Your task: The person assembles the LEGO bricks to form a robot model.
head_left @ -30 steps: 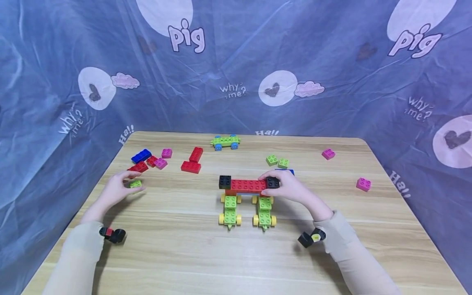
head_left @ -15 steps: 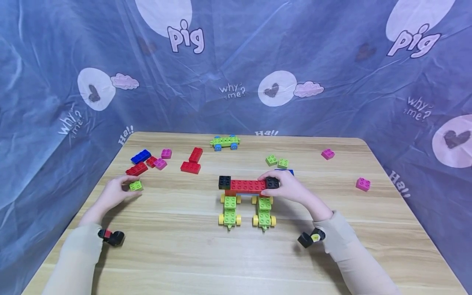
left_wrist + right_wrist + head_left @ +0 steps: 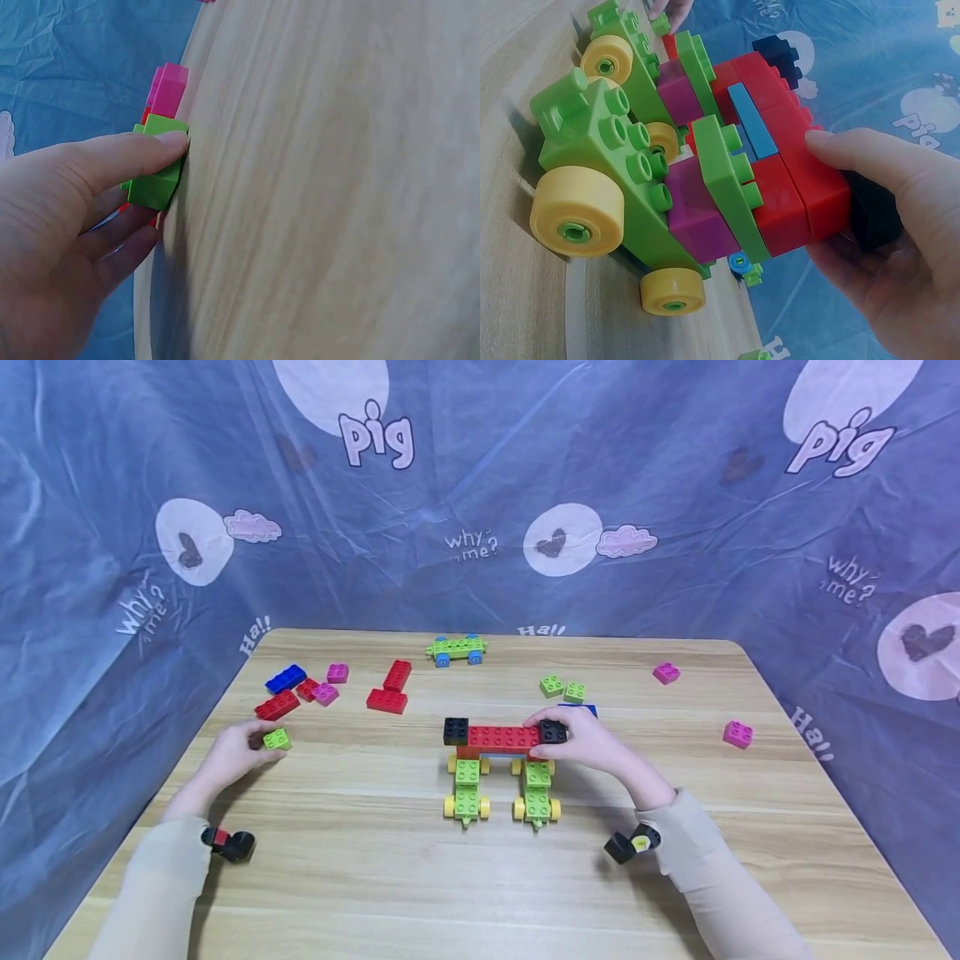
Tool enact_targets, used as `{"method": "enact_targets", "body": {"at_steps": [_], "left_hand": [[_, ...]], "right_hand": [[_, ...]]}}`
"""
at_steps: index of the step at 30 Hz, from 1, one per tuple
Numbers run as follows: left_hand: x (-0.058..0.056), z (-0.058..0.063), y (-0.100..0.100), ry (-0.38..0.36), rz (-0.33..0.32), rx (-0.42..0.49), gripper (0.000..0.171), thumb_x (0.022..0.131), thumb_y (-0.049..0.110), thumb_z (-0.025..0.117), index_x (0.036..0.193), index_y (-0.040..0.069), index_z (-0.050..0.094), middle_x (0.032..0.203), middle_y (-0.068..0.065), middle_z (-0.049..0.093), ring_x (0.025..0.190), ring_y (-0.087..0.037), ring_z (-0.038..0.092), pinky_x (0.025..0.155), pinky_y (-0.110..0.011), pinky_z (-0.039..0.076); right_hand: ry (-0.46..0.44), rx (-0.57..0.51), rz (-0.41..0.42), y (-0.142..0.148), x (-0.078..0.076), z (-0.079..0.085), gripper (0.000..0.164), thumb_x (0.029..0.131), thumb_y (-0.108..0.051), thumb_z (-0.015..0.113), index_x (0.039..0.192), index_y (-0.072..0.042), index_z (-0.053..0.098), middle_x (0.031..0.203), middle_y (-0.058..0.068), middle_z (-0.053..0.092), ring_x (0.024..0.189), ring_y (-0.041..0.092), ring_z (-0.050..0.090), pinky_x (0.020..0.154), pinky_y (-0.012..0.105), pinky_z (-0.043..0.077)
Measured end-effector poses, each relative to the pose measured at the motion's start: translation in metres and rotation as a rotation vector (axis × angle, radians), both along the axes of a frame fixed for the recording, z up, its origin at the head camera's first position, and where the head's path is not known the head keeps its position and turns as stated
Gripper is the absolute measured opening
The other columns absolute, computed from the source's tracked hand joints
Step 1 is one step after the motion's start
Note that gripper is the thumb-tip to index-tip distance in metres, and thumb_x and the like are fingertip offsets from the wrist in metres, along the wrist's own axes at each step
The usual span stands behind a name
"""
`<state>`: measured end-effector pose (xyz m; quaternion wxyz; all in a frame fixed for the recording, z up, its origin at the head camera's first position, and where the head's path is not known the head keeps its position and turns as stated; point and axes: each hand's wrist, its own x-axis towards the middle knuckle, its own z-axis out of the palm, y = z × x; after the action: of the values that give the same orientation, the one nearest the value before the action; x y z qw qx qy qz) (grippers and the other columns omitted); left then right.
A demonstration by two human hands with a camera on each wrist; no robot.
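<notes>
My left hand (image 3: 228, 756) pinches a lime-green building brick (image 3: 277, 739) at the table's left side; in the left wrist view the thumb lies across this green brick (image 3: 159, 184). My right hand (image 3: 581, 737) grips the right end of a built block model, fingers around its red top beam (image 3: 498, 737) beside a black brick (image 3: 554, 732). Another black brick (image 3: 456, 731) tops the left end. Below stand two green wheeled bases (image 3: 467, 806) with yellow wheels. The right wrist view shows purple bricks (image 3: 697, 199), green bricks (image 3: 724, 195) and a blue strip (image 3: 752, 120) between base and beam.
Loose red (image 3: 277, 704), blue (image 3: 287, 678) and pink bricks (image 3: 337, 673) lie beyond my left hand. Two red bricks (image 3: 387, 701) and a green car base (image 3: 457, 649) lie farther back. Green bricks (image 3: 574, 692) and pink bricks (image 3: 738, 734) are to the right.
My left hand has drawn slightly back toward me with the green brick, uncovering more of the red brick behind it. My right hand stays on the model.
</notes>
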<state>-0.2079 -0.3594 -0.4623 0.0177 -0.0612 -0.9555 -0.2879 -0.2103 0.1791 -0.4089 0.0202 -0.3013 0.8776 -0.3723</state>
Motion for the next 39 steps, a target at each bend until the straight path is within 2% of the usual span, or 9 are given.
{"method": "enact_targets", "body": {"at_steps": [7,13,20,28,34,39], "left_hand": [[-0.002,0.005,0.015,0.0,-0.019,0.023,0.05,0.082,0.013,0.076,0.124,-0.009,0.058,0.117,-0.032,0.061,0.097,-0.042,0.063,0.084,-0.053,0.052],[-0.009,0.015,0.037,0.015,-0.06,0.074,0.049,0.082,0.01,0.075,0.124,-0.007,0.058,0.119,-0.029,0.061,0.098,-0.041,0.063,0.086,-0.052,0.052],[-0.02,0.029,0.076,0.065,-0.152,0.14,0.049,0.081,0.008,0.076,0.124,-0.006,0.059,0.123,-0.026,0.06,0.108,-0.042,0.059,0.09,-0.053,0.05],[-0.03,0.048,0.125,0.12,-0.264,0.154,0.049,0.078,0.008,0.078,0.124,-0.001,0.062,0.122,-0.019,0.064,0.105,-0.035,0.059,0.093,-0.051,0.047],[-0.034,0.067,0.157,0.132,-0.312,0.155,0.048,0.08,0.011,0.078,0.125,0.002,0.062,0.124,-0.018,0.063,0.11,-0.034,0.059,0.094,-0.052,0.047],[-0.036,0.081,0.179,0.168,-0.358,0.138,0.047,0.08,0.015,0.078,0.124,0.004,0.063,0.123,-0.015,0.064,0.112,-0.033,0.06,0.095,-0.051,0.048]], "right_hand": [[-0.002,-0.006,0.004,-0.001,0.0,0.0,0.036,0.077,-0.02,0.08,0.11,-0.009,0.07,0.109,0.005,0.071,0.1,0.02,0.062,0.088,0.037,0.05],[-0.002,-0.003,0.006,-0.001,-0.001,0.001,0.036,0.077,-0.021,0.08,0.11,-0.009,0.07,0.109,0.005,0.07,0.101,0.02,0.062,0.088,0.037,0.05],[-0.01,0.01,-0.002,0.0,-0.001,0.001,0.036,0.078,-0.022,0.08,0.11,-0.009,0.07,0.109,0.006,0.07,0.101,0.021,0.062,0.088,0.038,0.05],[-0.015,0.008,-0.003,0.001,-0.001,0.001,0.036,0.078,-0.022,0.08,0.111,-0.009,0.07,0.109,0.006,0.07,0.101,0.021,0.062,0.088,0.037,0.049],[-0.022,0.003,0.0,0.0,0.0,0.003,0.036,0.078,-0.021,0.08,0.11,-0.009,0.07,0.109,0.005,0.07,0.101,0.02,0.062,0.089,0.038,0.049],[-0.021,0.004,-0.001,0.0,0.0,0.003,0.036,0.078,-0.021,0.08,0.11,-0.009,0.07,0.109,0.005,0.07,0.101,0.021,0.062,0.089,0.038,0.049]]}}
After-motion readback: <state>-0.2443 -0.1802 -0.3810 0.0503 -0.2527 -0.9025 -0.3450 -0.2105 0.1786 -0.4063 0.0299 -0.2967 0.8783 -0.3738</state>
